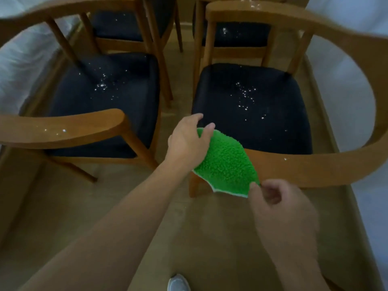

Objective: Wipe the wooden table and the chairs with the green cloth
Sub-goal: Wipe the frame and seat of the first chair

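**Green cloth stretched between my hands at the chair's armrest**

I hold the green cloth by two ends over the near armrest of the right-hand chair. My left hand grips its far corner, thumb on top, fingers curled beneath. My right hand pinches the near corner between thumb and forefinger. The cloth drapes over the armrest's left end. White crumbs dot the chair's dark seat. The left-hand chair just beside it has crumbs too, on seat and armrest. Two more chairs stand behind. My shoe shows on the floor.
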Available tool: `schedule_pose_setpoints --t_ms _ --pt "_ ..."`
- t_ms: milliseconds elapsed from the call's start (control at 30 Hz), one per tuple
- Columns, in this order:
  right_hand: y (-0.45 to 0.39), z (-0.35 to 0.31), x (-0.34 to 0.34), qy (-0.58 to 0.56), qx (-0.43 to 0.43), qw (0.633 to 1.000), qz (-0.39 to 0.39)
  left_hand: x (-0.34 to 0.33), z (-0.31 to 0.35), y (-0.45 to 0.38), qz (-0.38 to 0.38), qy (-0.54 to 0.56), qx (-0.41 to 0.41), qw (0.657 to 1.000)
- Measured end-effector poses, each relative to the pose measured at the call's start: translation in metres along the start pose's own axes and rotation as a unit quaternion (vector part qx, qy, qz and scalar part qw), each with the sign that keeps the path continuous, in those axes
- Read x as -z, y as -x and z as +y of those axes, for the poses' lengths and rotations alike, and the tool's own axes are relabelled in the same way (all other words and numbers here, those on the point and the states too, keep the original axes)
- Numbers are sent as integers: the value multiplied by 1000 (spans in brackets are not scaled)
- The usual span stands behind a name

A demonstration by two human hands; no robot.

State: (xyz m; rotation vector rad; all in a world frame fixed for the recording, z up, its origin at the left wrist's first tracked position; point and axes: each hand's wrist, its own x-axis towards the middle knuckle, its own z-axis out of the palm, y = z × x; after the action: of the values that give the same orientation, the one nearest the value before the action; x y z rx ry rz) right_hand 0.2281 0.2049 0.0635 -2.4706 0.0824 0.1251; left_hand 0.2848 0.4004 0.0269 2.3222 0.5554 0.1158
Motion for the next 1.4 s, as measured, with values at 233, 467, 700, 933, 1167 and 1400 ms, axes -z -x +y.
schedule_pose_setpoints --t_ms 233,467,700,933,1167,1400 --pt "-33 -75 -55 91 298 942 -123 4 -20 16 36 344 217 913" --pt "-44 -39 -73 201 272 937 -84 6 3 25 62 242 72 966" --pt "-79 32 -12 258 115 957 -64 -7 34 8 60 159 69 983" --pt "-32 -53 -81 113 180 970 -118 1 20 0 13 309 153 939" --pt "-57 -17 -46 148 282 941 -117 10 17 -1 -50 323 181 928" --pt "-89 29 -8 167 121 978 38 -14 31 7 -10 143 97 985"
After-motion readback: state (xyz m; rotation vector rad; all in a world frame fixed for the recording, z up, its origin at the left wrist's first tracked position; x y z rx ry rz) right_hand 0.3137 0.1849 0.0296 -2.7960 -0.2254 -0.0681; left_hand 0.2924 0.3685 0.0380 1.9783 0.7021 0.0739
